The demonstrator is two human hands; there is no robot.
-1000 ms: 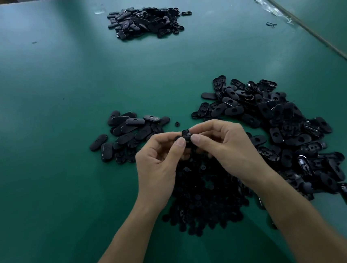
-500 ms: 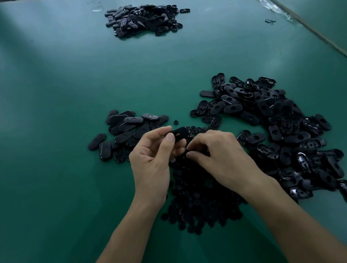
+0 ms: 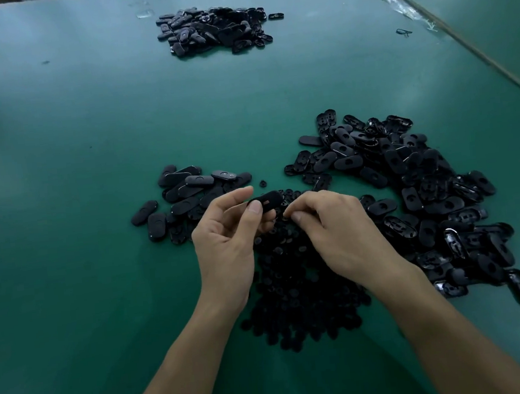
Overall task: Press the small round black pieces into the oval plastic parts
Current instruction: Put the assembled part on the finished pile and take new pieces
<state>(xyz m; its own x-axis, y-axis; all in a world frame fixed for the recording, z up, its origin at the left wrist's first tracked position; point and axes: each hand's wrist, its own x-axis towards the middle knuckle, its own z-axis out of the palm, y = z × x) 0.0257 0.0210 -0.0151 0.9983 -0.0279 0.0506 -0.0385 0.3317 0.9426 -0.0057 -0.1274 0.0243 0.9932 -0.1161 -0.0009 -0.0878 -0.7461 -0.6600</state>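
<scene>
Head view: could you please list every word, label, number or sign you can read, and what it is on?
None legible. The oval part in the left hand, the oval-part piles, the round pieces and the green table show no readable text; any moulded marks are too small to tell.

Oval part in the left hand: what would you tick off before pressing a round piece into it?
1. Oval part held securely: ok. The left hand pinches it between thumb and fingers, above the table.
2. Round piece picked up: cannot tell. The right hand curls its fingertips at the pile of round pieces, and anything between them is hidden.
3. Hole in the oval part facing the right hand: cannot tell, too dark.
4. Stock of oval parts: ok, a large heap lies right of the hands.
5. Place to drop it afterwards: ok. A smaller heap, probably finished ones, lies beside the left hand.
</scene>
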